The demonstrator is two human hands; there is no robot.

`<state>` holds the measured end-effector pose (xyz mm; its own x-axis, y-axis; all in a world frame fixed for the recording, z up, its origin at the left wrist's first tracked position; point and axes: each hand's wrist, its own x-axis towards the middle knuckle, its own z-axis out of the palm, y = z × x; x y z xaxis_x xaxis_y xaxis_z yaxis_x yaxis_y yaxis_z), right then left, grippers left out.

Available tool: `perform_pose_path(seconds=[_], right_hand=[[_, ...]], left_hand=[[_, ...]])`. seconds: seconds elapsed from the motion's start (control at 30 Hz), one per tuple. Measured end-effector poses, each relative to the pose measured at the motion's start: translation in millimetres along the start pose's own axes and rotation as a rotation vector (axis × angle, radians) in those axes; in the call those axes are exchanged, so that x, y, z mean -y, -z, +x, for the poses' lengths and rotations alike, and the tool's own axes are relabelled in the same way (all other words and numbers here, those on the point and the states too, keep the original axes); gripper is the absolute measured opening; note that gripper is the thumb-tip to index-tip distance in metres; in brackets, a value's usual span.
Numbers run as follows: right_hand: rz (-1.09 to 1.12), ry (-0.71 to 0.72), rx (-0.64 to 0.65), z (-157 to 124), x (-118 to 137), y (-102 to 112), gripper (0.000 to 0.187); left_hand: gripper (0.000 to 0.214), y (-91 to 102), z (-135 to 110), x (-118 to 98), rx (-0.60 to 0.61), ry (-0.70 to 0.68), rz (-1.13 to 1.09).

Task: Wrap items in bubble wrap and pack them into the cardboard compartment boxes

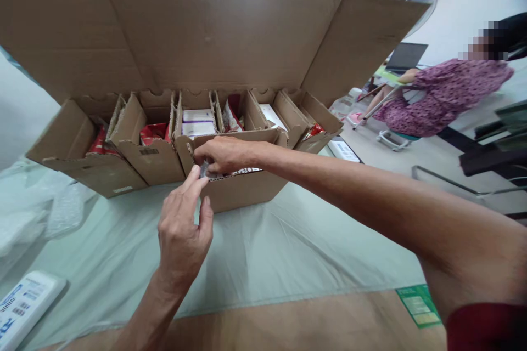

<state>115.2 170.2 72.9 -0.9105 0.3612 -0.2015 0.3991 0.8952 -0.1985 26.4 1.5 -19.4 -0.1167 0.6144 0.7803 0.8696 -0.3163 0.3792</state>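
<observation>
My right hand (224, 154) reaches down into the small front cardboard box (242, 192). Its fingers are curled at a crumpled piece of clear plastic (205, 169) by the left end of that box. My left hand (185, 222) is at the box's near left corner, fingers stretched and thumb apart. Its fingertips meet the plastic, and I see nothing held in its palm. White printed material with black letters (247, 170) shows inside the box below my right wrist. The deeper contents are hidden by my right hand and the front wall.
Behind stands a row of cardboard bins with red packets (154, 132) and white boxes (198, 122). A tall cardboard panel (230, 27) rises behind them. Bubble wrap (68, 205) and a white printed package (31, 304) lie left. A seated person (453, 93) is at right.
</observation>
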Motion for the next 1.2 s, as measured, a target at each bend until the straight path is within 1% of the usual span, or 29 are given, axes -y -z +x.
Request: perform_pose_path(seconds=[0.1,0.17,0.23,0.3,0.33,0.37,0.4,0.47,0.5,0.53,0.6,0.63,0.67,0.73,0.8,0.83,0.9,0.97,1.07,1.13,1.2], right_hand=[[-0.059,-0.002,-0.011,-4,3,11,0.031],[-0.089,-0.023,-0.082,-19,6,25,0.03],[-0.081,-0.068,-0.215,-48,10,36,0.024],[-0.035,-0.139,-0.39,-91,13,36,0.016],[0.001,-0.182,-0.484,-115,13,29,0.013],[0.043,-0.239,-0.605,-139,11,17,0.013],[0.095,-0.304,-0.734,-162,7,1,0.013],[0.219,-0.469,-1.006,-195,-5,-42,0.015],[0.307,-0.549,-1.097,-204,-14,-65,0.017],[0.392,-0.587,-1.122,-207,-23,-86,0.022],[0.541,-0.59,-1.087,-198,-38,-119,0.046],[0.608,-0.563,-1.045,-189,-44,-130,0.056],[0.664,-0.531,-1.005,-178,-48,-137,0.062],[0.752,-0.475,-0.958,-157,-51,-141,0.058],[0.799,-0.449,-0.964,-146,-47,-140,0.05],[0.804,-0.451,-0.98,-146,-42,-140,0.047],[0.781,-0.485,-1.011,-155,-28,-144,0.043],[0.74,-0.543,-1.027,-173,-9,-153,0.041],[0.682,-0.604,-1.047,-198,26,-170,0.041],[0.656,-0.586,-1.051,-201,48,-174,0.038],[0.643,-0.509,-1.043,-190,63,-166,0.034]], left_hand=[[0.037,2.3,1,-1,0.025,0.059,-0.043],[0.043,4.0,0,-1,0.013,0.142,-0.096],[0.056,5.4,-1,1,-0.002,0.275,-0.192],[0.069,6.0,-3,5,0.024,0.456,-0.337],[0.074,5.8,-3,8,0.058,0.552,-0.416],[0.077,5.2,-4,10,0.099,0.64,-0.492],[0.08,4.2,-4,12,0.143,0.711,-0.556],[0.083,0.7,-3,12,0.218,0.791,-0.648],[0.084,-1.7,-2,11,0.246,0.804,-0.685],[0.084,-4.6,0,9,0.263,0.806,-0.718],[0.083,-11.4,2,3,0.268,0.804,-0.764],[0.082,-15.2,3,0,0.258,0.808,-0.777],[0.081,-19.2,4,-2,0.241,0.817,-0.782],[0.079,-27.1,5,-4,0.206,0.84,-0.79],[0.076,-33.2,4,-7,0.174,0.847,-0.804],[0.073,-35.0,4,-9,0.157,0.845,-0.806],[0.068,-34.6,0,-16,0.13,0.848,-0.782],[0.065,-27.9,-10,-26,0.145,0.862,-0.745],[0.064,-5.9,-33,-38,0.201,0.893,-0.743],[0.063,14.1,-48,-38,0.184,0.935,-0.737],[0.059,33.7,-52,-29,0.101,0.969,-0.72]])
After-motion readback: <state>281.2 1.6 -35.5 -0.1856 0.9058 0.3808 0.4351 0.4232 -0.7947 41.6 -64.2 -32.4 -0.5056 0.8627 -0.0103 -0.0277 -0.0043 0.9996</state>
